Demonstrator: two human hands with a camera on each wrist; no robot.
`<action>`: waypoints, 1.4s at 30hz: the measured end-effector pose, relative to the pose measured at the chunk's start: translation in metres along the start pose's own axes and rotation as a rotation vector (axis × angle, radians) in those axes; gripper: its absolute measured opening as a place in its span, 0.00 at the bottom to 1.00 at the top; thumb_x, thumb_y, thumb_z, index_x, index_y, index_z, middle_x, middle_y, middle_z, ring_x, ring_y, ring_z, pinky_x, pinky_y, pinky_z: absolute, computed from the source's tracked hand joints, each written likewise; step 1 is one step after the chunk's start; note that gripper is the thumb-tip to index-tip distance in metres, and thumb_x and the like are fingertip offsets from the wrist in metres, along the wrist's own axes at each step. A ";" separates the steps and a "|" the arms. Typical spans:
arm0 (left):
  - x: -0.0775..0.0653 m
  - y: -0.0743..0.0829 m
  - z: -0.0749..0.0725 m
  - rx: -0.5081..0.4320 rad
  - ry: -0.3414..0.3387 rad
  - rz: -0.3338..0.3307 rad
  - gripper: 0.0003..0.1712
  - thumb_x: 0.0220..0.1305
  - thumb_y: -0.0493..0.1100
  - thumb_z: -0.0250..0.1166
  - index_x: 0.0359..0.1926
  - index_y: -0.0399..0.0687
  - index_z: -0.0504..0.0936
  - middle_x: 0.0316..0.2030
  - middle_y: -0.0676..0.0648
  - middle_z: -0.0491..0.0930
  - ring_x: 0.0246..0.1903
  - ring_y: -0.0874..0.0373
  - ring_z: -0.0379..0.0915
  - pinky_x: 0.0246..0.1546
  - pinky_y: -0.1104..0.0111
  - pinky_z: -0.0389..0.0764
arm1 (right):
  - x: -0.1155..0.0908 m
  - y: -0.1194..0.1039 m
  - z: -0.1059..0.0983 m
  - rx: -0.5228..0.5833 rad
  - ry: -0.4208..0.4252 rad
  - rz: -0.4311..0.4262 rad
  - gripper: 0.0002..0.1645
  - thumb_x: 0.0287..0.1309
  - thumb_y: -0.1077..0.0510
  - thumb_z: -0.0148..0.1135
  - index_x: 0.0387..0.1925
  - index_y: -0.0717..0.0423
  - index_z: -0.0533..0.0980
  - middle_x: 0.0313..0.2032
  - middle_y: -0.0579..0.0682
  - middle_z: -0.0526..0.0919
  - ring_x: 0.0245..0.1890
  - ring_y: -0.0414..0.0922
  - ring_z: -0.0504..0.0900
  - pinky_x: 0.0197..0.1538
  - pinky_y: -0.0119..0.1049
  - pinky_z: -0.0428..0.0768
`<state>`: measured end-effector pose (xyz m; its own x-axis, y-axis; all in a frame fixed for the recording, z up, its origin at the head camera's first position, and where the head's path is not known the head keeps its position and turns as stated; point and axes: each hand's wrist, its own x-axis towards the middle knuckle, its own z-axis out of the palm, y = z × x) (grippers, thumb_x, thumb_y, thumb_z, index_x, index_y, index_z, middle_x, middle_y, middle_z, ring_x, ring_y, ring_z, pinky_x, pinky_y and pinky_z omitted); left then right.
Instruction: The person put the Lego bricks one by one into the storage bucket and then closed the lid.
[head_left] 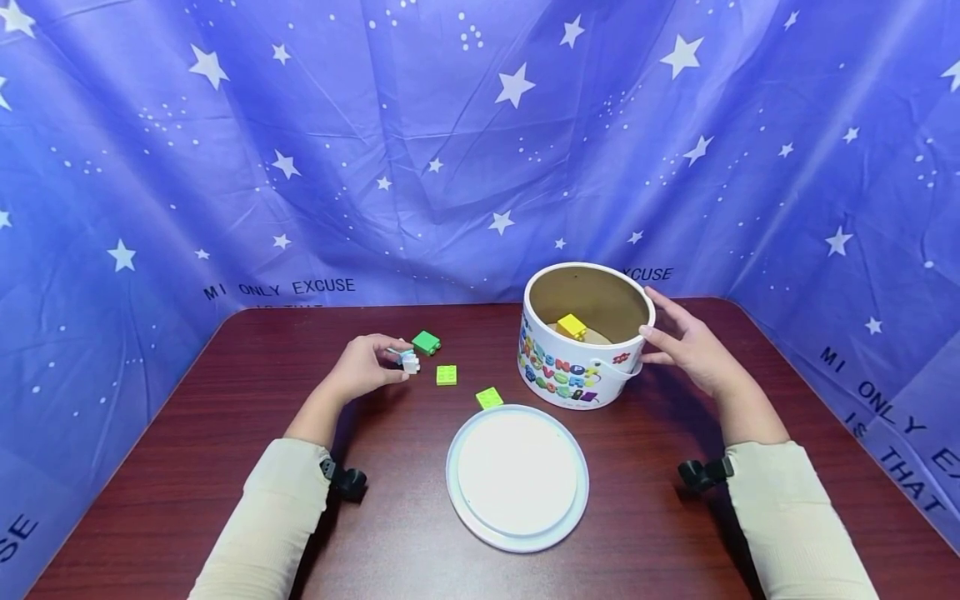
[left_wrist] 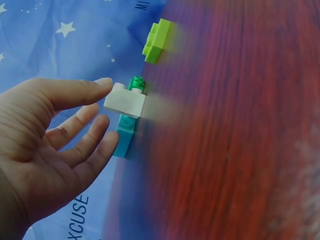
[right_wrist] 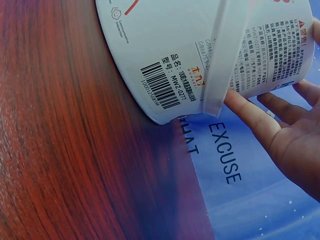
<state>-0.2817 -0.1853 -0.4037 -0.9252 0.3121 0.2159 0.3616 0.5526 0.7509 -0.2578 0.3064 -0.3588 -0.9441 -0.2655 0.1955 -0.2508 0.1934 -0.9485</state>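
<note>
Near the far left of the table, my left hand [head_left: 367, 367] reaches around a white brick [left_wrist: 125, 102] and a teal brick [left_wrist: 125, 136]. Its thumb tip is close to the white brick, and its fingers are spread apart beside the teal one; actual contact is hard to tell. A green brick [head_left: 427, 342] lies just beyond. My right hand [head_left: 693, 354] touches the right side of a white bucket [head_left: 558, 375] printed with colourful letters, fingers extended along its rim and wall. Inside the bucket is a yellow brick [head_left: 572, 326].
A round white lid [head_left: 517, 475] lies in front of the bucket. Two lime bricks sit on the table, one lime brick [head_left: 446, 375] right of the left hand, another lime brick [head_left: 490, 398] at the lid's far edge. A starry blue curtain [head_left: 420, 150] surrounds the table.
</note>
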 end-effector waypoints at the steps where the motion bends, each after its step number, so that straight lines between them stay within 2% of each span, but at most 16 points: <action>1: 0.001 -0.002 0.000 0.005 -0.002 -0.007 0.25 0.47 0.30 0.76 0.50 0.34 0.83 0.46 0.37 0.83 0.42 0.46 0.83 0.38 0.61 0.82 | 0.000 0.000 0.000 -0.001 0.000 0.000 0.41 0.71 0.63 0.51 0.76 0.59 0.43 0.63 0.74 0.55 0.45 0.34 0.78 0.41 0.38 0.85; 6: 0.005 -0.007 0.001 0.020 -0.020 -0.035 0.23 0.47 0.30 0.75 0.48 0.35 0.84 0.44 0.38 0.84 0.40 0.48 0.83 0.32 0.66 0.81 | 0.000 0.000 0.000 -0.004 0.000 0.002 0.41 0.71 0.63 0.51 0.76 0.58 0.43 0.63 0.74 0.56 0.46 0.35 0.78 0.41 0.38 0.85; 12: 0.008 -0.010 0.004 0.040 -0.024 -0.060 0.21 0.47 0.31 0.75 0.46 0.37 0.86 0.37 0.42 0.86 0.37 0.51 0.82 0.28 0.67 0.80 | 0.000 0.001 0.000 -0.004 -0.001 -0.001 0.41 0.71 0.63 0.51 0.76 0.58 0.43 0.63 0.74 0.56 0.48 0.37 0.78 0.41 0.38 0.84; 17: 0.009 -0.013 0.006 0.058 -0.021 -0.041 0.18 0.49 0.30 0.74 0.45 0.36 0.86 0.32 0.43 0.86 0.31 0.55 0.82 0.23 0.67 0.79 | -0.001 0.001 0.001 -0.006 -0.005 -0.004 0.41 0.71 0.64 0.51 0.77 0.58 0.43 0.64 0.75 0.56 0.47 0.35 0.77 0.41 0.38 0.84; 22: 0.010 -0.012 0.010 0.082 -0.007 -0.016 0.14 0.52 0.33 0.73 0.42 0.38 0.87 0.35 0.43 0.86 0.33 0.54 0.82 0.27 0.68 0.79 | -0.001 0.001 0.000 -0.003 -0.001 -0.006 0.41 0.71 0.64 0.51 0.77 0.57 0.44 0.63 0.75 0.56 0.47 0.36 0.78 0.41 0.38 0.85; 28: 0.010 -0.003 0.011 0.076 -0.003 -0.018 0.11 0.54 0.37 0.73 0.41 0.43 0.88 0.36 0.46 0.86 0.36 0.54 0.83 0.32 0.65 0.81 | 0.000 0.001 0.000 -0.006 -0.001 -0.007 0.41 0.71 0.64 0.51 0.76 0.58 0.43 0.63 0.75 0.56 0.48 0.38 0.78 0.41 0.38 0.84; 34: 0.012 0.008 0.012 0.047 0.004 -0.003 0.12 0.54 0.36 0.73 0.42 0.42 0.88 0.37 0.45 0.85 0.36 0.53 0.82 0.36 0.63 0.81 | -0.001 0.001 0.000 -0.006 0.002 -0.002 0.41 0.71 0.63 0.52 0.76 0.58 0.43 0.62 0.74 0.56 0.48 0.38 0.78 0.41 0.38 0.84; 42: 0.018 0.027 0.013 0.060 0.005 0.097 0.12 0.53 0.34 0.73 0.41 0.40 0.88 0.33 0.47 0.86 0.33 0.56 0.80 0.35 0.65 0.79 | 0.000 0.000 0.000 -0.010 0.003 0.006 0.41 0.71 0.63 0.52 0.77 0.57 0.43 0.63 0.75 0.56 0.49 0.39 0.78 0.41 0.38 0.84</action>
<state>-0.2872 -0.1552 -0.3877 -0.8858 0.3629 0.2893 0.4561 0.5655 0.6872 -0.2574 0.3066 -0.3584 -0.9462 -0.2618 0.1902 -0.2470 0.2044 -0.9472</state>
